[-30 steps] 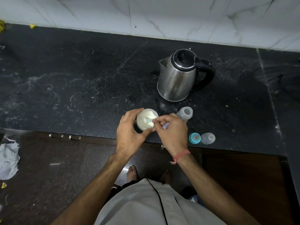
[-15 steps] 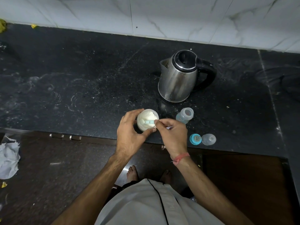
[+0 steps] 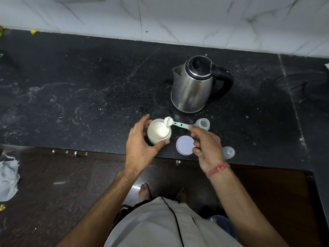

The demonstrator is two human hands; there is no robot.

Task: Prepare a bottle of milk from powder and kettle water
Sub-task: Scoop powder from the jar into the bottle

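An open jar of white milk powder (image 3: pixel 159 131) stands near the front edge of the black counter (image 3: pixel 89 97). My left hand (image 3: pixel 140 147) curls round the jar from the left, thumb against its front. My right hand (image 3: pixel 204 147) pinches the handle of a pale teal scoop (image 3: pixel 175 123); its bowl, heaped with powder, hovers over the jar's right rim. The small clear baby bottle (image 3: pixel 203 124) stands open just right of the scoop handle. A steel kettle (image 3: pixel 193 86) with a black lid and handle stands behind.
A round lilac lid (image 3: pixel 184 144) lies flat between my hands. A clear dome cap (image 3: pixel 228 152) lies by the counter's front edge, right of my right hand. White tiled wall at the back. A crumpled cloth (image 3: pixel 8 180) lies on the floor at left.
My right hand has drawn the scoop up out of the jar, full of powder, and moved right, uncovering the lilac lid. My left hand has stayed round the jar.
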